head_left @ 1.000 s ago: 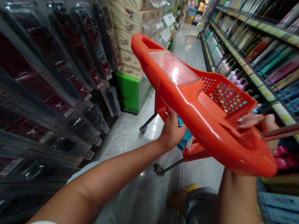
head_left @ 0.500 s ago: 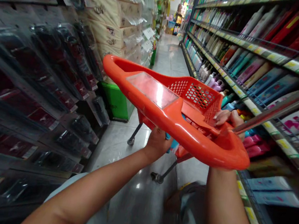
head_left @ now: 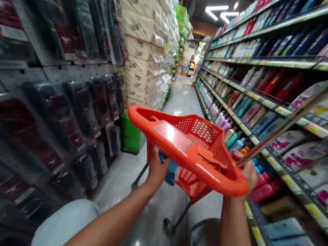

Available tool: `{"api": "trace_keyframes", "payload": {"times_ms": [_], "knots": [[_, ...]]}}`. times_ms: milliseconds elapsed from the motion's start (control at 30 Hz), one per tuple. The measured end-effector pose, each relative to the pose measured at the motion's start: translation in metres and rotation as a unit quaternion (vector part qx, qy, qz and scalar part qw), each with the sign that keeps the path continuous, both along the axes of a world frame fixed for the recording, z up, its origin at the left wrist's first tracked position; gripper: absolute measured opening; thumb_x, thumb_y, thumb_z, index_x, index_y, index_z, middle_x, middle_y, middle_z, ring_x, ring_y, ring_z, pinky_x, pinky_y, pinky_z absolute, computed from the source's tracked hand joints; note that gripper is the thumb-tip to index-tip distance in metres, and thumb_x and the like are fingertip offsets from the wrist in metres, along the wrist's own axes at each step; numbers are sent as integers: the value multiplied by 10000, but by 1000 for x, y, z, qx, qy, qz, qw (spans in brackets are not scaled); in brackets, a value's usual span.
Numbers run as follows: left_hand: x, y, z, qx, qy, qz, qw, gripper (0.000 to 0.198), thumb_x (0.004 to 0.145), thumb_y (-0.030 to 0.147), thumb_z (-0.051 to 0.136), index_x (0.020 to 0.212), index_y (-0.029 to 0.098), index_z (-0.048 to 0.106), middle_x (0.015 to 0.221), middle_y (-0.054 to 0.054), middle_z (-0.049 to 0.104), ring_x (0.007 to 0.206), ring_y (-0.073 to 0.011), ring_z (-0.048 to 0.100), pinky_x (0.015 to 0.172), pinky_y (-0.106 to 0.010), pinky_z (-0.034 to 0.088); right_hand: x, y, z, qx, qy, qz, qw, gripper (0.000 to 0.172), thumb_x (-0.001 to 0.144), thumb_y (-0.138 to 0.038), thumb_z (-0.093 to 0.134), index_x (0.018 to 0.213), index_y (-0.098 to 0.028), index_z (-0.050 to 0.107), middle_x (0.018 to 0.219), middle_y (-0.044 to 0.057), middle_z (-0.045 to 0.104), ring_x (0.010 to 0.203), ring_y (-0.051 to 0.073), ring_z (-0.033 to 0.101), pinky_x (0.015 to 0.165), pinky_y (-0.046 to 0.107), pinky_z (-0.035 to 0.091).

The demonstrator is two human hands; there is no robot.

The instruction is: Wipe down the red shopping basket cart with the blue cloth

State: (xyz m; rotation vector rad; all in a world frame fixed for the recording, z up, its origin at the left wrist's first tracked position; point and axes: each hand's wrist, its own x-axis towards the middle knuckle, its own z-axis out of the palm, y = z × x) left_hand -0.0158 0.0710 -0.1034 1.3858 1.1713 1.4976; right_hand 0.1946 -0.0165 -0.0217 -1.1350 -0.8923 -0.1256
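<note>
Head view: glossy orange plastic shopping cart (head_left: 174, 137); left hand (head_left: 156, 171), right hand (head_left: 244, 172) gripping handle (head_left: 217, 176).

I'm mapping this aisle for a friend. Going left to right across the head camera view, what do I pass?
Black packaged goods hanging on pegs → stacked wrapped paper packs → green bin → orange shopping cart → shelves of bottles and pouches

Single camera, worn on my head, looking forward and down along the store aisle floor (head_left: 181, 101). Close below it: my left hand (head_left: 157, 169) and right hand (head_left: 244, 172) on the orange shopping cart (head_left: 207, 166). Wide lens takes in the shelving (head_left: 278, 99) at right and hanging packs (head_left: 49, 81) at left.
</note>
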Motion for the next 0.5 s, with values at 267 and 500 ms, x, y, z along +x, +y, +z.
{"api": "trace_keyframes", "payload": {"times_ms": [267,500], "knots": [[22,-19,35,-15,-29,-10,999,568,769,237,724,1314,197,570,1323,-134,666,1334,-317,561,1155,-438,417,-97,-92,93,-192,-354,-6,915,416,1014,-432,460,823,-200,747,819,75,743,798,208,677,702,313,426],[15,-44,45,-19,-54,-23,998,565,802,263,693,1346,222,545,1339,-111,668,1328,-281,575,1138,-428,432,-119,-84,91,-334,-466,-179,799,501,1029,-464,447,711,-175,706,692,82,729,555,136,554,582,305,156]]}}
